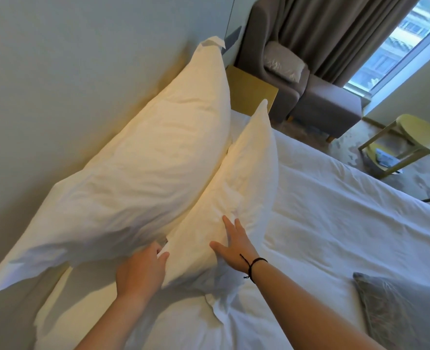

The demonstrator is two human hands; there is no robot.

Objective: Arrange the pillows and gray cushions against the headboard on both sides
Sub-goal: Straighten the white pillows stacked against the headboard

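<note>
A large white pillow [138, 173] leans upright against the pale wall at the head of the bed. A second white pillow [244, 178] stands tilted in front of it. My left hand [140, 271] grips the near lower edge between the two pillows. My right hand [234, 243] lies flat with fingers spread on the face of the front pillow. A gray cushion [401, 311] lies on the white bed sheet [348, 218] at the lower right, away from both hands.
A yellow bedside table [252, 94] stands beyond the pillows. A gray armchair [297, 72] holds another gray cushion [283, 64], with a gray footstool [330, 112] beside it. A small yellow round table [421, 137], curtains [342, 29] and a window [401, 44] are at the right.
</note>
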